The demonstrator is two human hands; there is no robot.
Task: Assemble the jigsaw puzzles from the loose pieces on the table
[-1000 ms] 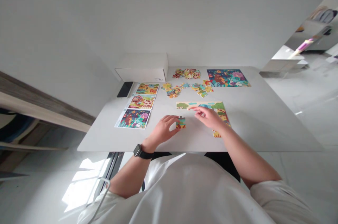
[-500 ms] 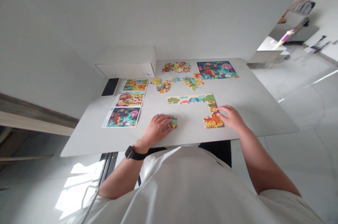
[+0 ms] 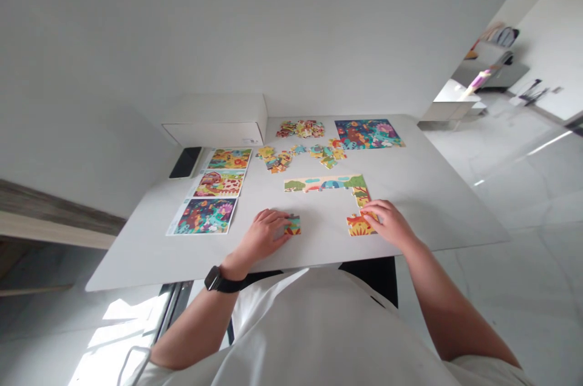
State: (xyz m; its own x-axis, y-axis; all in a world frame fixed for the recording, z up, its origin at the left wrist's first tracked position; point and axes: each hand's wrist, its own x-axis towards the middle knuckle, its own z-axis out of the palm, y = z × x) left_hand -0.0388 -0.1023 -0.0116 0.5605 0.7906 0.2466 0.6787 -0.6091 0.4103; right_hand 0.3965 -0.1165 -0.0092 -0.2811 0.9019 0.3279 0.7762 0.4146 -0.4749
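Note:
My left hand rests on the white table, fingers and thumb around the left side of a small joined bit of jigsaw puzzle with green, blue and orange on it. The fingers hide part of that bit. My right hand has its thumb and fingertips closed at an orange puzzle piece, the lower right corner of a partly built frame. Above it a narrow side column joins a top strip with trees, clouds and a blue animal.
Loose yellow and blue pieces lie beyond the strip, with a reddish pile behind. A dark finished puzzle sits at the back right. Left are a picture sheet, a phone and a white box against the wall.
My right hand has shifted from the side column down over the orange corner, covering more of it. My left hand stays at its puzzle bit. The whole view has tilted slightly.

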